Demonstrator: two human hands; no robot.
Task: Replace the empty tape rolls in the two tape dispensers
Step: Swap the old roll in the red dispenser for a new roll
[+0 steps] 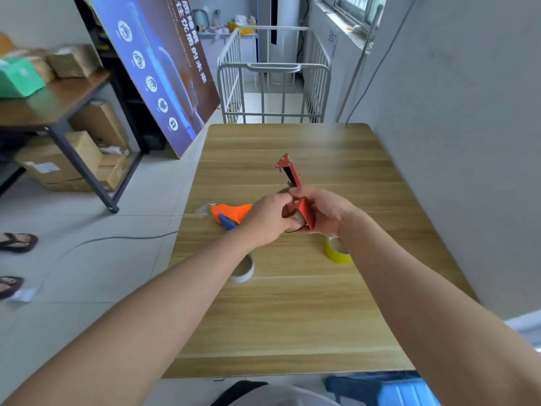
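My right hand (323, 210) holds a red tape dispenser (294, 178) above the wooden table (292, 317), its cutter end pointing away from me. My left hand (268, 218) grips the brown cardboard roll (292, 219) seated in that dispenser. An orange dispenser with a blue handle (229, 213) lies on the table just left of my left hand. A white tape roll (244, 269) sits partly hidden under my left forearm. A yellow tape roll (336, 250) lies under my right wrist.
The table's right side runs along a grey wall (468, 142). A white metal cart (272, 83) stands beyond the far edge. To the left are a leaning poster board (164, 74), a desk with cardboard boxes (58, 92), a floor cable and someone's sandalled feet (14, 259).
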